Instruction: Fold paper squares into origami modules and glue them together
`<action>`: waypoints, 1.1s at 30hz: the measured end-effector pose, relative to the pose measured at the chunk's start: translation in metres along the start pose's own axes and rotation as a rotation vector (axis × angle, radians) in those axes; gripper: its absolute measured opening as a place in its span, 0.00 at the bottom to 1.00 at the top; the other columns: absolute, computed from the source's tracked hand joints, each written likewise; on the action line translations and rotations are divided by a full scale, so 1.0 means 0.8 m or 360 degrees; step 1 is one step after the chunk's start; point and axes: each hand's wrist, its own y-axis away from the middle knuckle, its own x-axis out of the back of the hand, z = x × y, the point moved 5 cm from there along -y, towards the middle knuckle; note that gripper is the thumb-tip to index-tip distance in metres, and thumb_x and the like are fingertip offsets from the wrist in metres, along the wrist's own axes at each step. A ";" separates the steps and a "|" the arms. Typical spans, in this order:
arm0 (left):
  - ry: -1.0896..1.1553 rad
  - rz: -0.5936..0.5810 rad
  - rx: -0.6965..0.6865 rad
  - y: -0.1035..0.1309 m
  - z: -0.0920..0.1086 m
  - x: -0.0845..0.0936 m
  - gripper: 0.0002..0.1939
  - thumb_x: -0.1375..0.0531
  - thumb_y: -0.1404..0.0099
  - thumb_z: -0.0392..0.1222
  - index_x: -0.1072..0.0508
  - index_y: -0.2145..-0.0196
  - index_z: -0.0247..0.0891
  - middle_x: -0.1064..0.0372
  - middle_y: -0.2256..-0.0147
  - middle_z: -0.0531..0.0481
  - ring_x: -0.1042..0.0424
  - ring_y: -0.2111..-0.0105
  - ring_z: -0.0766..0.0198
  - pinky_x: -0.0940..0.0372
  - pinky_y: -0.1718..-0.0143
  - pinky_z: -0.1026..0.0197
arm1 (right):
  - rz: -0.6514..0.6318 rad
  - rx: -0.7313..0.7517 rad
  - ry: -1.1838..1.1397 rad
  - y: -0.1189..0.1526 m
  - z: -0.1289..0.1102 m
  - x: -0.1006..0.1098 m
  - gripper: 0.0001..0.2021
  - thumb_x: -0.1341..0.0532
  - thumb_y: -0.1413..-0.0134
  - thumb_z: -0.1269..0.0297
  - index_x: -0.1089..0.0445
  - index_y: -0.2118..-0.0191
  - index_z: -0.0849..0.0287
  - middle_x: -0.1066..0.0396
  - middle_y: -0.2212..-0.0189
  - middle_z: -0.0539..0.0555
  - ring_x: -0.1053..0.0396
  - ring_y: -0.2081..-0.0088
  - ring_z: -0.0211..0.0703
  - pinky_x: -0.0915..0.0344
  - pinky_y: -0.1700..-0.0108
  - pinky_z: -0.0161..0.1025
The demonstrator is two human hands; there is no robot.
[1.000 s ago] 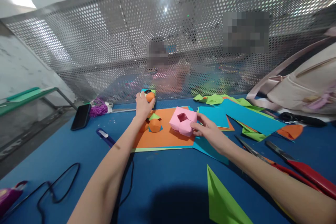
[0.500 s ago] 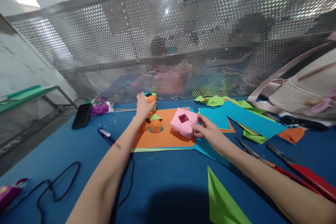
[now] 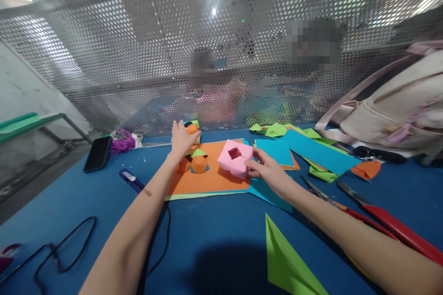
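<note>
My right hand (image 3: 266, 168) grips the right side of a pink folded paper box (image 3: 226, 161), fingers behind and thumb in front. The box has a square hole in its top and sits over an orange paper sheet (image 3: 211, 185). At the far left edge of that sheet, my left hand (image 3: 182, 139) has its fingers apart, with the thumb beside an orange rounded paper piece (image 3: 192, 128). Whether it touches that piece is unclear. Nearer me are two orange paper shapes with green tops, one of them an orange paper fruit (image 3: 199, 164), the other partly hidden by my left arm.
Blue paper sheets (image 3: 318, 151) and crumpled green paper (image 3: 275, 130) lie on the right. Scissors with red handles (image 3: 394, 221) lie near my right forearm. A phone (image 3: 98, 154), purple shred (image 3: 122, 142) and black cord (image 3: 57, 258) are left. A perforated metal panel (image 3: 138, 55) stands behind; a bag (image 3: 387, 106) sits right.
The whole view has shifted a little, so things appear farther left. Both hands keep nearly the same places relative to the pink box and the orange piece.
</note>
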 end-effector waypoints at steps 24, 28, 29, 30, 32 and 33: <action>0.1374 -0.0654 0.0680 0.176 0.069 -0.015 0.20 0.38 0.45 0.48 0.31 0.56 0.36 0.31 0.54 0.45 0.31 0.58 0.61 0.34 0.59 0.60 | -0.0274 0.0003 -0.0174 0.008 0.002 -0.011 0.23 0.37 0.51 0.58 0.37 0.48 0.51 0.42 0.41 0.53 0.34 0.49 0.46 0.31 0.58 0.38; 0.1384 -0.0670 0.0659 0.183 0.064 -0.017 0.20 0.42 0.41 0.52 0.31 0.55 0.39 0.31 0.54 0.45 0.31 0.56 0.60 0.34 0.59 0.60 | -0.0241 0.0008 -0.0168 0.007 0.007 -0.008 0.21 0.38 0.50 0.58 0.35 0.48 0.51 0.37 0.44 0.53 0.34 0.49 0.46 0.31 0.57 0.39; 0.1402 -0.0679 0.0654 0.186 0.063 -0.018 0.20 0.43 0.41 0.52 0.32 0.54 0.39 0.32 0.53 0.45 0.31 0.55 0.60 0.34 0.58 0.59 | -0.0227 0.0001 -0.0177 0.006 0.009 -0.007 0.21 0.38 0.50 0.58 0.35 0.48 0.51 0.36 0.45 0.53 0.33 0.50 0.46 0.31 0.57 0.39; 0.1416 -0.0688 0.0640 0.188 0.063 -0.018 0.21 0.43 0.40 0.52 0.33 0.52 0.40 0.32 0.51 0.45 0.32 0.54 0.59 0.35 0.57 0.58 | -0.0220 -0.0005 -0.0187 0.006 0.010 -0.007 0.21 0.38 0.49 0.58 0.35 0.48 0.51 0.35 0.45 0.53 0.33 0.50 0.46 0.31 0.57 0.39; 0.1422 -0.0694 0.0586 0.192 0.064 -0.018 0.21 0.43 0.40 0.50 0.33 0.51 0.41 0.34 0.48 0.45 0.34 0.50 0.57 0.36 0.54 0.57 | -0.0215 -0.0011 -0.0204 0.006 0.013 -0.006 0.22 0.38 0.49 0.58 0.35 0.47 0.51 0.35 0.45 0.52 0.34 0.49 0.47 0.31 0.55 0.39; 0.1420 -0.0690 0.0553 0.193 0.064 -0.018 0.21 0.43 0.40 0.50 0.33 0.50 0.41 0.35 0.47 0.44 0.35 0.49 0.56 0.36 0.52 0.56 | -0.0220 -0.0007 -0.0207 0.006 0.013 -0.006 0.22 0.38 0.49 0.58 0.35 0.47 0.50 0.35 0.45 0.52 0.34 0.48 0.47 0.32 0.54 0.40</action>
